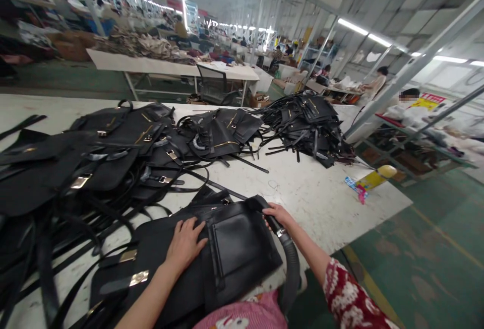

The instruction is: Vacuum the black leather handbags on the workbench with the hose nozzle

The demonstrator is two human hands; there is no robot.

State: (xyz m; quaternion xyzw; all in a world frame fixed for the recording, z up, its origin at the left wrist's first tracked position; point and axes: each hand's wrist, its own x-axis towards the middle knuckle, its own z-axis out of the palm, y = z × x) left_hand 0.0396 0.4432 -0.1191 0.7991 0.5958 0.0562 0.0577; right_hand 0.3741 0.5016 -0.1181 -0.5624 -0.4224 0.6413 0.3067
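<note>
The white desk [310, 193] carries a heap of black bags [113, 152]. At its near edge lies one black bag [234, 248]. The left hand [185, 243] rests flat on this bag, fingers apart. Right of the bag, the right hand [278, 215] has its fingers clamped on a black hose nozzle [274, 225].

A single head-worn camera is looking forward and down from the near edge of a white table [302, 188], sitting close above the left hand [185, 243] and right hand [278, 214], which are filling the lower middle of the frame. The wide lens is bending the tabletop and tilting the scene, with the green floor [427, 248] sliding off to the right. Farther off, it is taking in rows of distant workbenches [166, 66] under ceiling lights [351, 26].
</note>
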